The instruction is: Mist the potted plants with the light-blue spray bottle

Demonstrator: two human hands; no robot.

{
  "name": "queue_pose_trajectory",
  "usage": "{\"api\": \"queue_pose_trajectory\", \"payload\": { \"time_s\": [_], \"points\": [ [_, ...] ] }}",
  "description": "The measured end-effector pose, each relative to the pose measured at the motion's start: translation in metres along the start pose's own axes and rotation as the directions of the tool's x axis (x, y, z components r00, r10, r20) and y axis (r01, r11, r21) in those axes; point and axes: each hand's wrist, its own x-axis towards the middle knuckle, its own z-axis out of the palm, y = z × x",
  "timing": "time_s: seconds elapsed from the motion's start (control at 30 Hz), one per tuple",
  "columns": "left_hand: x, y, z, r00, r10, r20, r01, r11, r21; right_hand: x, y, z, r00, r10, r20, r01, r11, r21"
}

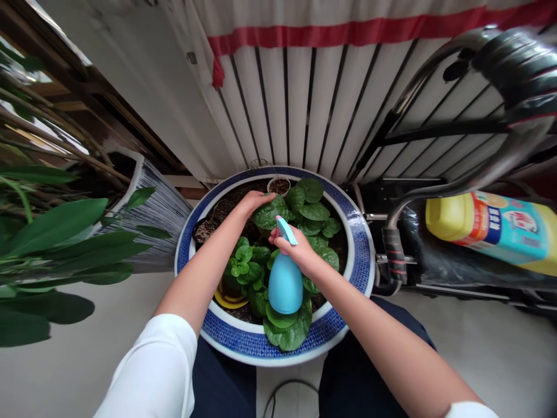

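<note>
My right hand point(292, 247) is wrapped around the neck of a light blue spray bottle point(285, 287), which has a blue head and a pink nozzle pointing away from me. Just ahead of the nozzle, my left hand point(256, 201) holds the edge of a broad green leaf point(268, 213), its fingertips partly hidden there. Both hands are over a wide round pot point(362, 255) with a blue and white patterned rim. Leafy green plants point(289, 334) fill much of the pot, with dark soil showing between them.
Inside the large pot sit a small white pot point(279, 185) and a yellow dish point(230, 297). A tall striped planter point(150, 212) stands left. On the right, a metal-framed cart point(394, 217) carries a yellow and blue bottle point(496, 229). A white slatted radiator point(300, 104) stands behind.
</note>
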Motion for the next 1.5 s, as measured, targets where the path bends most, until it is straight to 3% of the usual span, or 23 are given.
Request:
{"api": "queue_pose_trajectory", "payload": {
  "time_s": [0.07, 0.17, 0.23, 0.4, 0.63, 0.77, 1.0, 1.37, 1.5],
  "points": [
    [0.007, 0.001, 0.003, 0.998, 0.043, 0.040, -0.044, 0.998, 0.043, -0.001, 0.001, 0.001, 1.000, -0.017, 0.010, 0.017, 1.000, -0.016],
    [0.026, 0.001, 0.010, 0.982, 0.164, -0.089, -0.142, 0.965, 0.220, -0.004, 0.001, 0.002, 0.999, -0.036, 0.033, 0.038, 0.998, -0.043],
    [0.039, 0.000, 0.013, 0.972, 0.205, -0.113, -0.157, 0.929, 0.335, -0.005, 0.001, 0.003, 0.998, -0.043, 0.036, 0.045, 0.997, -0.057],
    [0.051, -0.004, 0.012, 0.980, 0.198, -0.020, -0.169, 0.882, 0.439, -0.005, 0.002, 0.003, 0.997, -0.062, 0.042, 0.065, 0.995, -0.074],
    [0.041, -0.011, 0.007, 0.979, 0.195, -0.063, -0.150, 0.892, 0.427, -0.005, 0.001, 0.000, 0.999, -0.044, 0.012, 0.044, 0.996, -0.073],
    [0.038, -0.011, 0.010, 0.990, 0.127, 0.060, -0.140, 0.924, 0.355, -0.006, -0.001, 0.000, 1.000, -0.026, 0.004, 0.026, 0.996, -0.082],
    [0.042, -0.014, 0.009, 0.967, 0.249, 0.057, -0.253, 0.897, 0.363, -0.007, -0.005, -0.001, 1.000, -0.007, 0.019, 0.008, 0.999, -0.039],
    [0.032, -0.008, 0.016, 0.990, 0.126, -0.064, -0.112, 0.974, 0.196, -0.008, -0.006, 0.000, 0.999, -0.025, 0.045, 0.026, 1.000, -0.018],
    [0.031, -0.008, 0.013, 0.992, 0.124, 0.014, -0.124, 0.966, 0.225, -0.009, -0.008, 0.000, 0.998, -0.039, 0.048, 0.041, 0.999, -0.026]
  ]
}}
